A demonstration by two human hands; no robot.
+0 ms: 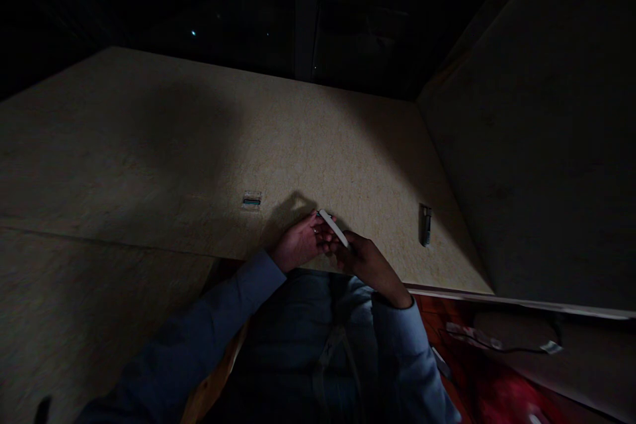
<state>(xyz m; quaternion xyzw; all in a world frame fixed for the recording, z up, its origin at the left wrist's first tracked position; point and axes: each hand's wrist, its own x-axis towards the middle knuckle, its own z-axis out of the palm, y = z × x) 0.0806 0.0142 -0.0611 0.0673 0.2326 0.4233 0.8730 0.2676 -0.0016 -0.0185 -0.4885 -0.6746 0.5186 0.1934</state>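
Note:
A slim white handle with a small dark part at its far end, which looks like a razor (334,228), is held slantwise above the table's front edge. My right hand (365,258) is closed around its near end. My left hand (304,242) is turned palm up, its fingers curled against the far end; the exact contact is hard to make out in the dim light. To the left lies a small clear case with a blue-green strip (252,200), resembling a razor cartridge. Over on the right lies a narrow dark object with a shiny piece (426,225), its kind unclear.
The pale speckled table (318,139) runs back to dark window panes (362,40). A dark wall panel (546,146) rises along the right side. Below right are a cable (521,348) and a red cloth-like thing (511,391). A seam crosses the table at left.

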